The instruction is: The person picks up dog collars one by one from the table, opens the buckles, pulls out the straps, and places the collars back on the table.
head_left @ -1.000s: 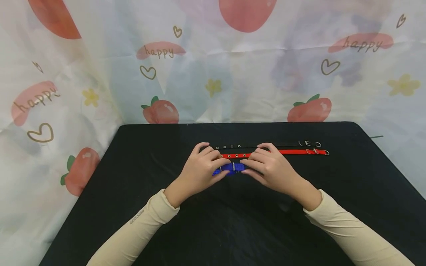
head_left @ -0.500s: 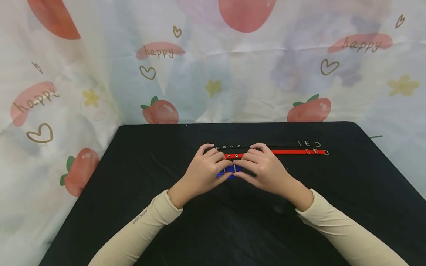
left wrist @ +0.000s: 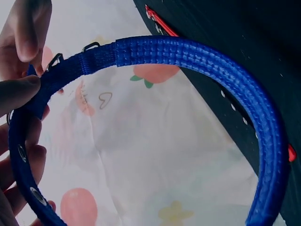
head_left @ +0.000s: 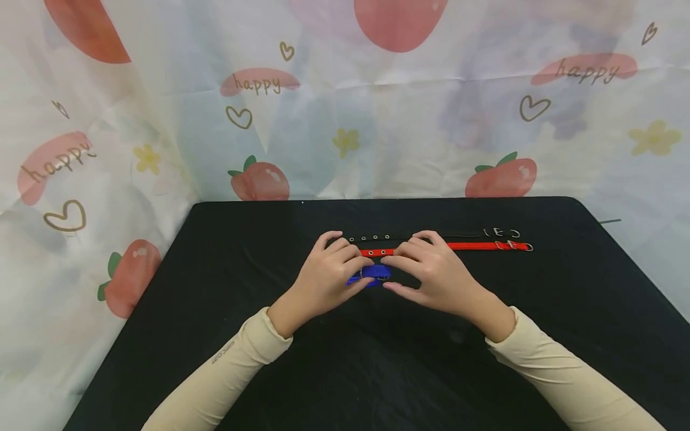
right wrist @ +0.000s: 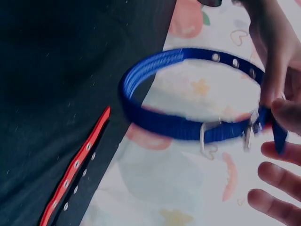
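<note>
A blue pet collar [left wrist: 202, 54], bent into a loop, is held up above the table. In the head view only a short blue part of the collar [head_left: 375, 272] shows between the hands. My left hand [head_left: 329, 275] pinches it close to the metal buckle [right wrist: 248, 134], with the strap's eyelets beside the fingers in the left wrist view. My right hand [head_left: 439, 272] is beside the collar's right end, thumb and forefinger spread apart. Its thumb [right wrist: 288, 113] is near the strap's pointed tip [right wrist: 281, 139]; whether it touches the tip is hard to tell.
Behind the hands, a red collar [head_left: 474, 246] lies stretched out on the black table [head_left: 345, 371]. Just beyond it is a black collar [head_left: 463, 234] with metal rings. A printed cloth [head_left: 404, 131] hangs behind the table's far edge.
My right hand came left until both hands' fingertips nearly met, then drew back a little to the right with finger and thumb parted. The left hand shifted slightly, still holding the blue collar.
</note>
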`<state>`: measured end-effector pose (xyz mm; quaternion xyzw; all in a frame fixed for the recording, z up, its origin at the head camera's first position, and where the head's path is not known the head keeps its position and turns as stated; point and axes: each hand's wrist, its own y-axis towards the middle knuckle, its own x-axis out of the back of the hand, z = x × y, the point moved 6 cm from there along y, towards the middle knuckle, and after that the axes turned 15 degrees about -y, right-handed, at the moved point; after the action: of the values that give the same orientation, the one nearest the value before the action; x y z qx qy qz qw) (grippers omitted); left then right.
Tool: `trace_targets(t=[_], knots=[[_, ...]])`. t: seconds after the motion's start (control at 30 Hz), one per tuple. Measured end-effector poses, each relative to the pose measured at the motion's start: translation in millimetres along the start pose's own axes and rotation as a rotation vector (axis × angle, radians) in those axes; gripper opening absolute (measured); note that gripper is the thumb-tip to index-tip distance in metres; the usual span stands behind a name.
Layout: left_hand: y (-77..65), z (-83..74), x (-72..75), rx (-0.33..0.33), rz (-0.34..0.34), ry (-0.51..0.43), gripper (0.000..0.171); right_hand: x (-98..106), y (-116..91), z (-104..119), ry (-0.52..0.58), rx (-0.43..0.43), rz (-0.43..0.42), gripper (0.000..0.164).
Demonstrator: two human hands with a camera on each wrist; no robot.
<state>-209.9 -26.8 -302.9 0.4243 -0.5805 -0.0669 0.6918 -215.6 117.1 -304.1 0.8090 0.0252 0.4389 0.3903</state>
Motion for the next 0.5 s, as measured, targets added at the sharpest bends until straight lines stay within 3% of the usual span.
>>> trace_targets(t=[0.2,0.5], knots=[[1.0,-2.0,-2.4,-0.007,0.006,0.011,0.021,0,3,5,-0.017,0.041,-0.031,0.029],[-1.6,3.6,2.7,0.04,0.013,0.001,0.027,8,1,-6,0.059,-0.044,-0.049,0.047]])
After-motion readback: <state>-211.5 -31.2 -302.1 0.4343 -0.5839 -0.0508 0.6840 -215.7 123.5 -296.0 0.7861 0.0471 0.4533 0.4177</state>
